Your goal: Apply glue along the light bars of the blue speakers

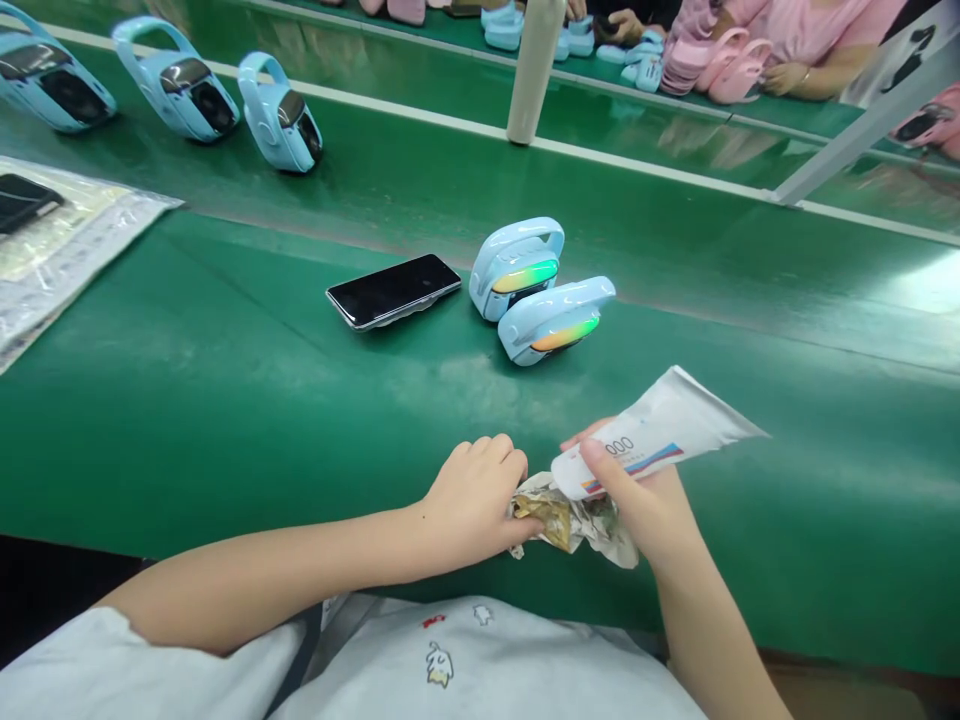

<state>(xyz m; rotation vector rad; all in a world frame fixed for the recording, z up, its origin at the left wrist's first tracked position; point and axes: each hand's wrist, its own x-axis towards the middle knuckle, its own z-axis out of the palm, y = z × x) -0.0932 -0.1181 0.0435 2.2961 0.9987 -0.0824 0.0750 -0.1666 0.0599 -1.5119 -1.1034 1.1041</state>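
My right hand (637, 500) is closed around a white squeeze tube (645, 430) printed with zeros and a blue and red stripe. The tube tilts, its flat crimped end up to the right and its rounded cap end low at the left. Just under the cap lies a crumpled, stained cloth or paper wad (551, 515), whitish with brown-yellow patches. My left hand (484, 495) grips the wad's left edge, thumb underneath and fingers curled over. Beyond the hands stand two light-blue handled speakers, the rear one (514, 265) and the front one (555, 320), both with lit green-to-orange bands.
A phone (396, 290) lies left of the speakers. Several blue speakers (281, 125) stand along the far-left belt. A plastic-covered sheet (82, 240) with a dark object is at left. A beige post (534, 70) rises at the back; people across handle pink and blue parts.
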